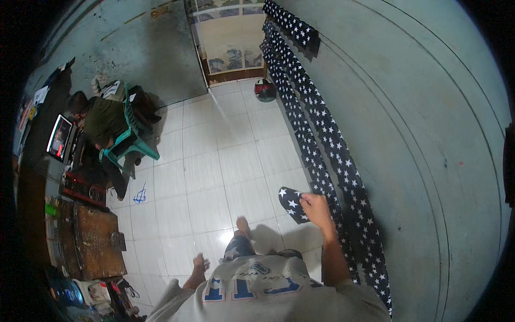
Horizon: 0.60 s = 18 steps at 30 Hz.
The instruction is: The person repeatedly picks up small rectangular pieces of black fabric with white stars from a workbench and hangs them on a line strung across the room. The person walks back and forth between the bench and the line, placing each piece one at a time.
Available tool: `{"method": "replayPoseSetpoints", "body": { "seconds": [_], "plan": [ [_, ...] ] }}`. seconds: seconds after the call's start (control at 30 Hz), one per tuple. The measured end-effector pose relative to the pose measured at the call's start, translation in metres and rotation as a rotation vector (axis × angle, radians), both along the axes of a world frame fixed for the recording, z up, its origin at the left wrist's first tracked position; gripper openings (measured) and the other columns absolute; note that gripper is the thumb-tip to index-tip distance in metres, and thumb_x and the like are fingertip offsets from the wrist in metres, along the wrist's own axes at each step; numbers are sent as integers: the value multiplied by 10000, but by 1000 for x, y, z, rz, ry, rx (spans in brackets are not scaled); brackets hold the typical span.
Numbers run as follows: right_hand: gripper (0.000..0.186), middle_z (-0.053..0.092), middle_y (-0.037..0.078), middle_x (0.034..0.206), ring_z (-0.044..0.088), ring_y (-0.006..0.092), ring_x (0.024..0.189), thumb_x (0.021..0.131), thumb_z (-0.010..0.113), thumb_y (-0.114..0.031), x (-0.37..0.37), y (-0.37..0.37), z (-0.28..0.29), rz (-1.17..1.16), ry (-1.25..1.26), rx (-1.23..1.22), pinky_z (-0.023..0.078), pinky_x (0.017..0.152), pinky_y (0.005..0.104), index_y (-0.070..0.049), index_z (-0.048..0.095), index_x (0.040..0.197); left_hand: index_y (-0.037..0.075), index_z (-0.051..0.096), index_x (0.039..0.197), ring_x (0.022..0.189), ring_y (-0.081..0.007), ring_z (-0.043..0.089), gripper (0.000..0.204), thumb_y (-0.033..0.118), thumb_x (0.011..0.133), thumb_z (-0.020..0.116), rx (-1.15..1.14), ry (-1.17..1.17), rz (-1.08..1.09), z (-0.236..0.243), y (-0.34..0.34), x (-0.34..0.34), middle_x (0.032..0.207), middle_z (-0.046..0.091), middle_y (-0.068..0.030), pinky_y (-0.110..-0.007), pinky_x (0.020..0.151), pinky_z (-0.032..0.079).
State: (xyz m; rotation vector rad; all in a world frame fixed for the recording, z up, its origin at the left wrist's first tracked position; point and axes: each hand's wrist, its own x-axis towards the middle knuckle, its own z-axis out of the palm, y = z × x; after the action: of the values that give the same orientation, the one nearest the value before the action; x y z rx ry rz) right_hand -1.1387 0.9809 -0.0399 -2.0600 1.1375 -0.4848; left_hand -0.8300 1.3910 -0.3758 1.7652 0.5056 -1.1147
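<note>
My right hand (316,211) grips a small dark piece of fabric with white stars (291,204), held out near the right wall. Long strips of the same starred fabric (343,161) hang along that wall, running from the far end down past my right arm. My left hand (199,263) hangs low at my left side, slightly blurred, with its fingers apart and nothing in them. One bare foot (242,226) shows on the white tiles ahead of my body.
A person (107,121) sits on a green plastic chair (139,145) at a laptop (60,138) on the left. A wooden cabinet (96,241) stands nearer. A helmet (265,91) rests on the tiled floor (214,166) by the far panelled door (233,35).
</note>
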Motion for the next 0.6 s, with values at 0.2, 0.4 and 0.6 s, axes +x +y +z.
{"method": "replayPoseSetpoints", "body": {
  "seconds": [0.2,0.4,0.6],
  "plan": [
    [124,653,113,755,574,79,671,793,592,-38,108,-158,4,-46,-199,-32,457,581,248,74,599,846,69,484,847,563,-216,540,324,392,852,501,70,143,-51,-28,-46,46,748,567,-108,-334,440,420],
    [84,590,32,698,516,93,677,777,577,-81,187,-354,121,-149,-371,-407,423,620,253,1,593,763,43,565,923,645,-216,569,354,386,865,494,-194,-33,-286,-36,-291,226,810,591,-108,-334,510,456],
    [189,576,198,1127,587,135,788,762,620,-88,208,-504,203,-413,-504,-819,460,617,254,60,627,879,27,510,1060,821,-248,619,376,349,866,493,-388,-281,-407,72,-567,335,992,617,-151,-372,687,491]
  ]
}}
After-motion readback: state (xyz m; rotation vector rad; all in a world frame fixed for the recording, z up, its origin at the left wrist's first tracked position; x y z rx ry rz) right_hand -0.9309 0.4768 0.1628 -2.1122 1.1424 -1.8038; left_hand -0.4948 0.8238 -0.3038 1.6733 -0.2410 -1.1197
